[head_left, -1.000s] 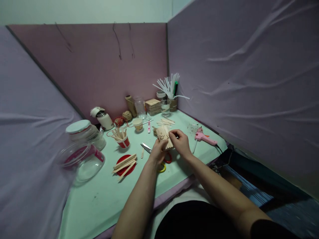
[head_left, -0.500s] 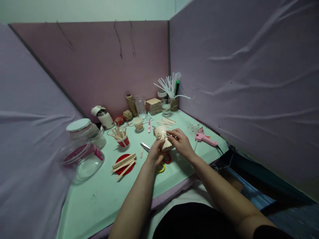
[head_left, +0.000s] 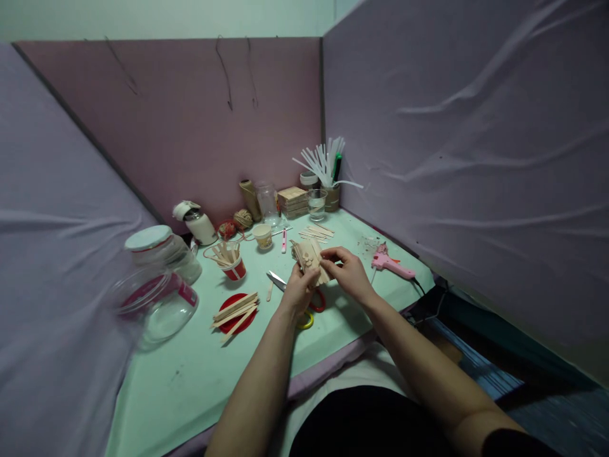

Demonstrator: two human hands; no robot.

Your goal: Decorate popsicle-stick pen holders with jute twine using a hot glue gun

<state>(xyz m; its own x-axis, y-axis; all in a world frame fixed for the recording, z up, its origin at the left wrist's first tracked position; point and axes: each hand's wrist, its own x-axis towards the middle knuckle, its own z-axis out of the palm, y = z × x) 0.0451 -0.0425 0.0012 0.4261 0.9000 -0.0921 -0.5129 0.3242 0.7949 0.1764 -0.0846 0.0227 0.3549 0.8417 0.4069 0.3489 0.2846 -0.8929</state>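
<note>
A small craft piece made of pale wooden sticks (head_left: 309, 252), with flower-like shapes on its face, is held above the table. My left hand (head_left: 301, 287) grips it from the lower left, thumb across its front. At its right edge my right hand (head_left: 346, 271) is closed, fingertips pinched against the piece; whether a smaller part sits between them I cannot make out. Below lie scissors with a yellow handle and a red handle (head_left: 318, 301), their blades pointing left, partly hidden by my left hand. Beside the blades is a short stick (head_left: 269, 291).
Wooden sticks lie on a red lid (head_left: 233, 328), and more stand in a red cup (head_left: 235, 271). A pink glue gun (head_left: 394, 265) rests at right. Clear jars (head_left: 176, 311) are at left. Twine, a paper cup (head_left: 262, 237), glass jars and glue sticks (head_left: 322, 166) line the back.
The wooden piece has turned in my hands, so its flower-decorated face shows more and its scalloped lower edge less. Both hands stay on it.
</note>
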